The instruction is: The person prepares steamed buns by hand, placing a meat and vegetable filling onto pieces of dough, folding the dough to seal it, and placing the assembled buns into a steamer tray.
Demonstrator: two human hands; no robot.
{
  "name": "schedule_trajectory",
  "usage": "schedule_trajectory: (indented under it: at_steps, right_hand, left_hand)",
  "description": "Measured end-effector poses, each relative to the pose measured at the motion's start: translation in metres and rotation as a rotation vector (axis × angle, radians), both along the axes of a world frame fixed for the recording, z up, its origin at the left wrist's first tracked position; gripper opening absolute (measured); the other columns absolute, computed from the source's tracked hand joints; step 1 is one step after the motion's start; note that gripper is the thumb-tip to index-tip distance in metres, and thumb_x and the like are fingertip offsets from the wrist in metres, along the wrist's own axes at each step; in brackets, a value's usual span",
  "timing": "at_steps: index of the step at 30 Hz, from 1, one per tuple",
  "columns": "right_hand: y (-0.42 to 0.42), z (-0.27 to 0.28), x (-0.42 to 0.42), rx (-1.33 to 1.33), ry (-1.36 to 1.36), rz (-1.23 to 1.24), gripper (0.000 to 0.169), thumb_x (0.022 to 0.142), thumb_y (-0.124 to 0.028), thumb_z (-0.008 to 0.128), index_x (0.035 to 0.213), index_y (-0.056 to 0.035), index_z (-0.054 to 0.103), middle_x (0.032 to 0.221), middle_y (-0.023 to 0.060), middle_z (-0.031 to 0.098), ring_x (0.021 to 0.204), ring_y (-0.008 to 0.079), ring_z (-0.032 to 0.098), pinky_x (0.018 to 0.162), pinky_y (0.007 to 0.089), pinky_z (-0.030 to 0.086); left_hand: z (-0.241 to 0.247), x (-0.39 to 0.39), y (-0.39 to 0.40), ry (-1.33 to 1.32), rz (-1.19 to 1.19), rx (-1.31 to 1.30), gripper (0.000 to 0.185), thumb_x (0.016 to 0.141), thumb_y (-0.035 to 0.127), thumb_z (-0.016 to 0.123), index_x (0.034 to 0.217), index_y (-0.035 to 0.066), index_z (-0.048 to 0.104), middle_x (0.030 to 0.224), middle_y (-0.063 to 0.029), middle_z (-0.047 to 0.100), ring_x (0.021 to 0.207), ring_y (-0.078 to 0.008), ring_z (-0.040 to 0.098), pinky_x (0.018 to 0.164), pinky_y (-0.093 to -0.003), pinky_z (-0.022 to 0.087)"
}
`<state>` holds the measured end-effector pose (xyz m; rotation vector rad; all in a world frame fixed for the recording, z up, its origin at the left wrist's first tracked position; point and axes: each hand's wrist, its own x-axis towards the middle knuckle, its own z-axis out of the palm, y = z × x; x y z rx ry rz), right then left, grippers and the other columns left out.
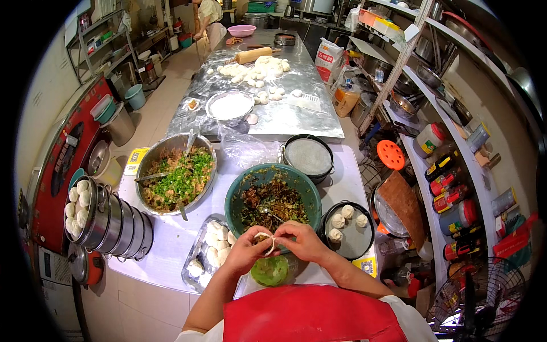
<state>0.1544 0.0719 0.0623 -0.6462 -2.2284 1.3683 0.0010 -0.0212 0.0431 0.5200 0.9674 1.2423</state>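
Between my two hands is a filled dough wrapper [264, 242], its rim partly gathered and dark filling showing inside. My left hand [244, 252] cups it from the left, while the fingers of my right hand [301, 241] pinch its edge. Just beyond them stands a green basin [316, 188] of dark chopped filling [277, 201] with a spoon in it. To the right, several pleated buns [338, 221] sit on a round steamer tray [352, 243]. On my left, a metal tray [192, 256] holds several dough pieces [218, 243]. A green bowl [269, 271] is below my hands.
A steel bowl [141, 192] holds meat filling topped with scallions. Stacked steamers [124, 226] with buns stand at the table's left. Farther off, the steel table [290, 122] carries dough [269, 66], a rolling pin [254, 54] and a flour bowl [230, 107]. Shelves [427, 184] line the right; a person [210, 21] stands far back.
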Motion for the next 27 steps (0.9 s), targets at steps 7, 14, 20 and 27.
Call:
schedule_trajectory:
  at_steps: [7,14,20,27]
  right_hand:
    - [0.000,0.002,0.000,-0.134,0.021,-0.034,0.011,0.076,-0.006,0.058,0.086,0.0007,0.057,0.077,0.0098,0.058,0.068,0.0150,0.057,0.060,0.0263,0.045]
    - [0.003,0.002,0.000,0.040,0.028,0.016,0.012,0.076,-0.007,0.058,0.085,0.0006,0.056,0.075,0.0106,0.057,0.066,0.0207,0.057,0.060,0.0290,0.045]
    - [0.000,0.001,0.001,-0.128,0.020,-0.038,0.010,0.076,-0.005,0.058,0.084,0.0012,0.056,0.075,0.0100,0.057,0.066,0.0184,0.058,0.059,0.0269,0.046]
    - [0.002,0.001,0.003,-0.106,0.001,-0.011,0.008,0.076,-0.003,0.057,0.082,0.0016,0.056,0.074,0.0096,0.057,0.068,0.0170,0.058,0.059,0.0260,0.047]
  left_hand:
    - [0.008,-0.001,0.000,-0.052,-0.005,0.041,0.023,0.086,0.014,0.050,0.104,0.005,0.040,0.091,-0.0081,0.054,0.082,-0.0175,0.057,0.075,-0.0318,0.049]
    - [-0.018,-0.003,0.003,0.219,-0.042,0.114,0.019,0.088,0.018,0.046,0.102,0.006,0.041,0.089,-0.0059,0.054,0.082,-0.0160,0.057,0.065,-0.0254,0.046]
    - [-0.007,0.003,0.004,0.060,0.000,0.051,0.016,0.089,0.015,0.045,0.100,0.006,0.042,0.089,-0.0066,0.054,0.083,-0.0161,0.057,0.066,-0.0250,0.046]
    - [-0.001,0.003,0.003,0.154,-0.002,0.089,0.017,0.087,0.017,0.048,0.099,0.006,0.042,0.085,-0.0049,0.054,0.079,-0.0137,0.056,0.064,-0.0234,0.045]
